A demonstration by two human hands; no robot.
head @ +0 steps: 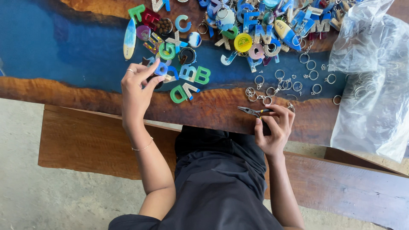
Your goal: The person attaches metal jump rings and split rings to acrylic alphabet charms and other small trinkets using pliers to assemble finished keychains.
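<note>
1. Your left hand pinches a small blue letter piece between thumb and fingertips at the near edge of the letter pile, lifted just enough to be singled out from its neighbours.
2. Your right hand is closed around the handles of small pliers, nose pointing left and lying low over the wooden edge of the worktop, kept close to the rings.
3. Loose metal key rings and short chains lie scattered on the blue strip just beyond your right hand, within easy reach of the pliers.
4. Coloured letters, a yellow round tag and a surfboard-shaped charm crowd the far side; letters touch and overlap, so picking one disturbs others.
5. A clear plastic bag holding more rings sits at your right, crowding that end of the worktop.
</note>
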